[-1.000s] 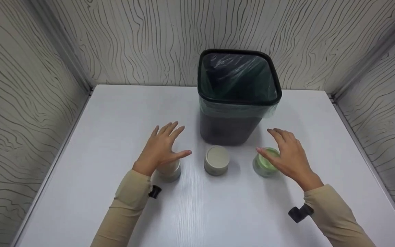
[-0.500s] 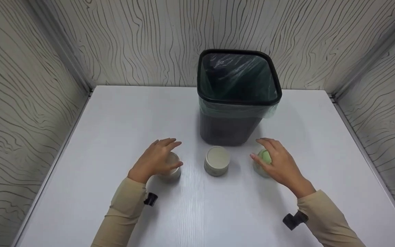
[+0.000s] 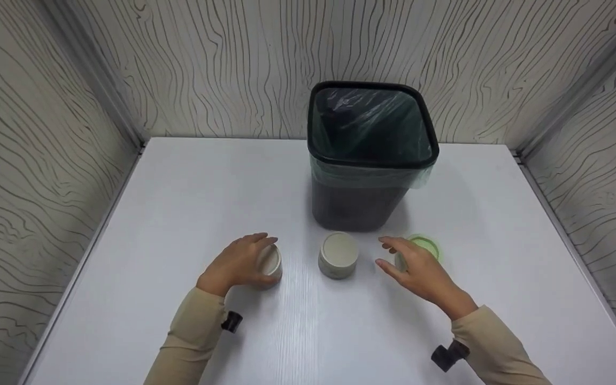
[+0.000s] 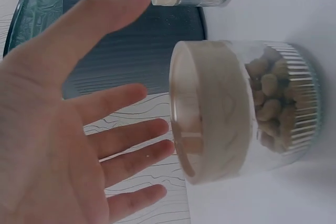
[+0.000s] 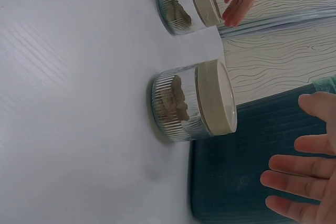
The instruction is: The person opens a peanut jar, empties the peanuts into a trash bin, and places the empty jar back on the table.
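Left hand over the round clear ribbed jar with cream lid, fingers apart and nearly straight, not gripping; fingertips right by the lid, contact hard to tell. Brown rounded lumps inside that jar. Jar upright on the white table, at the person's left.

Right hand loose, fingers spread, holding nothing; it partly covers the round jar with pale green lid, at right on the table.

Second cream-lidded clear ribbed jar upright between the hands, brown pieces in it too, just in front of the dark grey square plastic bin. Bin has a black rim and a translucent green liner. Tan sleeves on both arms. Wood-grain-patterned walls around.
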Available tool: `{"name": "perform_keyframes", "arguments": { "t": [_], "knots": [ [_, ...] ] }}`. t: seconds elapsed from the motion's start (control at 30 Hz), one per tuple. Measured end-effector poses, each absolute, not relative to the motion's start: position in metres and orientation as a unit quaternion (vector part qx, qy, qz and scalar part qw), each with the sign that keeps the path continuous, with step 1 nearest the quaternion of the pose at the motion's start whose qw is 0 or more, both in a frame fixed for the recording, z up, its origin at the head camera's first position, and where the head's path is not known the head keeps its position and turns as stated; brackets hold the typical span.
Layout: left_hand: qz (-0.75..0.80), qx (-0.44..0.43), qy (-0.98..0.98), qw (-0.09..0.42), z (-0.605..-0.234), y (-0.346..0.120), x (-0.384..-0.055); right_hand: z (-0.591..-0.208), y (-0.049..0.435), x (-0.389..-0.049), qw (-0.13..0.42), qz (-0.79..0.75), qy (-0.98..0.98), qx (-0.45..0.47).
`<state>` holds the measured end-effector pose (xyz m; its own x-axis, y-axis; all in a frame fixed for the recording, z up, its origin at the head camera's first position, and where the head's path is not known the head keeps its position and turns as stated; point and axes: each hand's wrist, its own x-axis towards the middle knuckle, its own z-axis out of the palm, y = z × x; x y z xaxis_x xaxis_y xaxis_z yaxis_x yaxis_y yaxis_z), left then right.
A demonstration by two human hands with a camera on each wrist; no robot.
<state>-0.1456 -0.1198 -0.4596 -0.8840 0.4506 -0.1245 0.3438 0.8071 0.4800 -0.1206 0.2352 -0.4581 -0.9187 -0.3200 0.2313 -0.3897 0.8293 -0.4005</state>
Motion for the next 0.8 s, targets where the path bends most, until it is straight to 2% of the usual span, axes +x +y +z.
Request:
{"name": "perform_keyframes", "arguments": {
  "t": [0.3, 0.6, 0.8],
  "knots": [
    [0.249, 0.198, 0.941, 0.114, -0.471, -0.124, -0.142, -0.467, 0.227, -0.116, 0.083, 0.231, -0.939, 0.241],
    [0.261, 0.182, 0.940, 0.127, -0.480, -0.124, -0.144, -0.473, 0.218, -0.113, 0.049, 0.255, -0.932, 0.255],
    [0.264, 0.188, 0.939, 0.118, -0.482, -0.124, -0.147, -0.478, 0.215, -0.112, 0.054, 0.258, -0.930, 0.257]
  ]
}}
